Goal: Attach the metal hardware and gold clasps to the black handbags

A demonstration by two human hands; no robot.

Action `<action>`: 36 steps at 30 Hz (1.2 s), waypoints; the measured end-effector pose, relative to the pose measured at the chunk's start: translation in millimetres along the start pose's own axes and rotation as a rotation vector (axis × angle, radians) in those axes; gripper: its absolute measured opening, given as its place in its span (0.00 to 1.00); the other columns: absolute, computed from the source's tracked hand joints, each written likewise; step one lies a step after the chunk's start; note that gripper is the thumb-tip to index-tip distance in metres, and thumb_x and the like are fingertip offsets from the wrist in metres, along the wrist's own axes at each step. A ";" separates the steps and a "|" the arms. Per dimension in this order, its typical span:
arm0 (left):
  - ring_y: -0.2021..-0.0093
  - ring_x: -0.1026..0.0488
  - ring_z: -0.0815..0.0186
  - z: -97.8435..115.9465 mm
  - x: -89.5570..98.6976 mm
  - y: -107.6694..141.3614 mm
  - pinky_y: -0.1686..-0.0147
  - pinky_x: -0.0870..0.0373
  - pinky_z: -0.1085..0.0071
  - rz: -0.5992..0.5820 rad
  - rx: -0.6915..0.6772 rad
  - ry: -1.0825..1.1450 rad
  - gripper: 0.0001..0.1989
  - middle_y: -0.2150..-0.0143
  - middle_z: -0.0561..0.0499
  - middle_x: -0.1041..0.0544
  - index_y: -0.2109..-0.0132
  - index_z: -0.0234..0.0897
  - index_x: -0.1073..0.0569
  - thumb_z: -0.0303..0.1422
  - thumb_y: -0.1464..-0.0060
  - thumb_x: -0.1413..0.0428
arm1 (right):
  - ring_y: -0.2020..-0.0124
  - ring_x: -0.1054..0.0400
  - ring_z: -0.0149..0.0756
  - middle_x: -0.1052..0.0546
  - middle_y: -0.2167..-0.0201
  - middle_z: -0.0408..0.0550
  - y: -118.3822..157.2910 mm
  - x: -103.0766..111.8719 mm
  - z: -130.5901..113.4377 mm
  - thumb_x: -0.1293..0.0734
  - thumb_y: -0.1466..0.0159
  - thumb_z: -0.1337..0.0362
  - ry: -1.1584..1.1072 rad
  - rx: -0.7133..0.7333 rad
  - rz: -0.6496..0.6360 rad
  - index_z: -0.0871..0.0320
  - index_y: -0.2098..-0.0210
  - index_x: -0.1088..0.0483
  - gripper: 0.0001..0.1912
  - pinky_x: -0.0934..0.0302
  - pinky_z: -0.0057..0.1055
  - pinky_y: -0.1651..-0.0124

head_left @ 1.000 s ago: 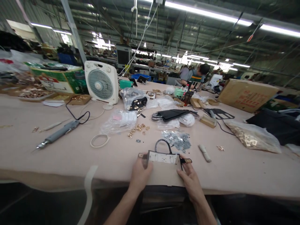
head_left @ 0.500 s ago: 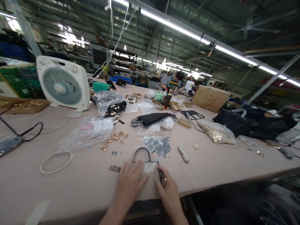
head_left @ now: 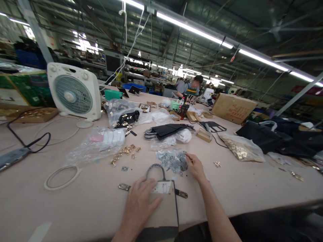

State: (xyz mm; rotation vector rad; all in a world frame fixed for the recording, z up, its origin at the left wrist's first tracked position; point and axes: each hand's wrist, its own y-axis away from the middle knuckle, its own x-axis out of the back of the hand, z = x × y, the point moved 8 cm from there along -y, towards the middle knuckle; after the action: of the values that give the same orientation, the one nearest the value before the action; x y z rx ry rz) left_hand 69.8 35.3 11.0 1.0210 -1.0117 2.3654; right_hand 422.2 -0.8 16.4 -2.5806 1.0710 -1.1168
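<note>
Beige bag (head_left: 165, 210) lies on the worktop (head_left: 96, 205) under the flat, spread left hand (head_left: 140, 201); right hand (head_left: 194, 165) at grey plates (head_left: 173, 161), grip unclear. Because plates overlap, several could drag together.

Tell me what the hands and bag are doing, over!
Left hand spread on bag. Right hand at metal plates, grip unclear. Bag lying down, handle up-table. Nothing seen blocking.
</note>
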 end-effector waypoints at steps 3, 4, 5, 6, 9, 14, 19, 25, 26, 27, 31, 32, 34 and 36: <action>0.39 0.28 0.46 -0.1 1.6 0.3 0.43 0.27 0.45 -0.002 0.012 0.011 0.25 0.41 0.51 0.20 0.42 0.49 0.22 0.39 0.47 0.31 | 0.52 0.24 0.48 0.17 0.56 0.53 -17.6 -14.6 4.8 0.29 0.41 0.56 0.007 0.031 -0.054 0.53 0.60 0.17 0.13 0.33 0.46 0.40; 0.39 0.28 0.46 0.7 2.7 0.4 0.42 0.28 0.45 -0.008 0.021 0.017 0.25 0.41 0.50 0.20 0.42 0.49 0.22 0.39 0.48 0.31 | 0.54 0.24 0.48 0.17 0.59 0.52 -18.6 -18.0 6.2 0.27 0.43 0.56 0.003 0.034 -0.068 0.52 0.62 0.16 0.12 0.33 0.46 0.42; 0.39 0.29 0.46 1.8 4.1 0.3 0.41 0.28 0.44 -0.016 0.031 0.026 0.25 0.41 0.49 0.20 0.42 0.48 0.22 0.38 0.48 0.30 | 0.55 0.24 0.47 0.17 0.61 0.51 -17.8 -20.2 8.1 0.26 0.44 0.55 -0.004 0.032 -0.074 0.53 0.64 0.17 0.11 0.32 0.45 0.44; 0.39 0.29 0.46 3.2 5.6 0.2 0.40 0.29 0.44 -0.025 0.042 0.039 0.25 0.41 0.49 0.20 0.43 0.48 0.22 0.37 0.48 0.30 | 0.56 0.24 0.47 0.17 0.62 0.51 -15.9 -21.4 10.6 0.25 0.44 0.54 -0.015 0.025 -0.070 0.53 0.65 0.17 0.12 0.32 0.45 0.45; 0.38 0.31 0.47 7.0 8.0 -0.8 0.38 0.31 0.44 -0.048 0.073 0.085 0.25 0.41 0.49 0.21 0.43 0.47 0.22 0.37 0.48 0.29 | 0.60 0.26 0.43 0.18 0.62 0.51 -7.4 -18.5 21.8 0.25 0.44 0.50 -0.060 -0.027 0.009 0.56 0.65 0.18 0.16 0.32 0.43 0.49; 0.34 0.36 0.45 13.8 7.3 -0.8 0.35 0.36 0.42 -0.049 0.050 0.070 0.25 0.36 0.47 0.25 0.42 0.47 0.23 0.37 0.47 0.30 | 0.58 0.26 0.41 0.19 0.59 0.52 4.6 -3.8 36.2 0.25 0.43 0.47 -0.158 -0.110 0.205 0.58 0.65 0.19 0.20 0.31 0.38 0.53; 0.32 0.39 0.45 12.6 10.4 1.4 0.32 0.39 0.43 -0.023 0.099 0.063 0.28 0.36 0.44 0.27 0.44 0.43 0.25 0.40 0.50 0.28 | 0.67 0.28 0.38 0.19 0.67 0.50 18.2 5.5 35.0 0.25 0.42 0.46 -0.290 -0.177 0.343 0.60 0.60 0.20 0.23 0.31 0.36 0.59; 0.36 0.36 0.48 11.1 7.6 4.4 0.35 0.35 0.46 -0.044 0.160 0.089 0.29 0.40 0.47 0.25 0.44 0.44 0.25 0.42 0.51 0.27 | 0.70 0.28 0.34 0.20 0.69 0.46 51.3 -12.4 -8.7 0.20 0.46 0.49 -0.601 -0.274 0.184 0.58 0.60 0.19 0.22 0.31 0.34 0.63; 0.36 0.35 0.48 11.7 7.1 4.8 0.36 0.34 0.47 -0.042 0.160 0.094 0.29 0.40 0.47 0.25 0.44 0.44 0.25 0.42 0.51 0.27 | 0.70 0.28 0.35 0.20 0.70 0.46 57.6 -19.0 -27.7 0.20 0.45 0.49 -0.578 -0.258 0.065 0.57 0.60 0.19 0.21 0.31 0.33 0.63; 0.36 0.35 0.48 12.4 6.9 5.2 0.36 0.34 0.47 -0.038 0.158 0.098 0.29 0.41 0.46 0.24 0.44 0.43 0.25 0.43 0.51 0.27 | 0.69 0.28 0.36 0.20 0.71 0.46 65.0 -26.2 -48.5 0.21 0.44 0.50 -0.536 -0.236 -0.062 0.57 0.59 0.19 0.20 0.31 0.33 0.64; 0.37 0.35 0.49 14.2 7.6 7.3 0.36 0.34 0.48 -0.024 0.152 0.108 0.29 0.41 0.47 0.25 0.45 0.44 0.25 0.44 0.51 0.28 | 0.69 0.27 0.38 0.20 0.72 0.46 99.5 -56.1 -126.0 0.26 0.38 0.49 -0.387 -0.126 -0.495 0.55 0.59 0.19 0.16 0.32 0.34 0.64; 0.37 0.35 0.49 14.2 8.1 7.8 0.37 0.34 0.49 -0.021 0.153 0.108 0.28 0.41 0.47 0.25 0.45 0.44 0.25 0.45 0.51 0.28 | 0.69 0.27 0.39 0.20 0.71 0.46 106.3 -61.8 -139.0 0.27 0.37 0.50 -0.352 -0.099 -0.550 0.54 0.60 0.19 0.15 0.33 0.34 0.63; 0.37 0.35 0.50 14.2 9.1 8.3 0.38 0.33 0.50 -0.016 0.149 0.106 0.27 0.41 0.47 0.25 0.45 0.45 0.25 0.45 0.49 0.29 | 0.67 0.27 0.40 0.19 0.70 0.46 114.6 -69.5 -153.8 0.28 0.36 0.50 -0.285 -0.058 -0.579 0.54 0.64 0.19 0.14 0.33 0.34 0.62; 0.37 0.34 0.51 14.3 9.7 8.5 0.38 0.32 0.51 -0.013 0.142 0.101 0.27 0.42 0.47 0.24 0.45 0.45 0.25 0.45 0.49 0.29 | 0.66 0.27 0.41 0.18 0.69 0.47 117.2 -72.9 -156.2 0.28 0.37 0.49 -0.238 -0.035 -0.539 0.54 0.66 0.19 0.14 0.33 0.34 0.61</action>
State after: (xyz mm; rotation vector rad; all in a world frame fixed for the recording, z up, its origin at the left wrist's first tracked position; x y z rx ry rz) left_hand 65.3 19.6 21.1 0.9432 -0.8088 2.4796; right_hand 215.8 -16.1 41.5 -3.0244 0.3504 -0.8378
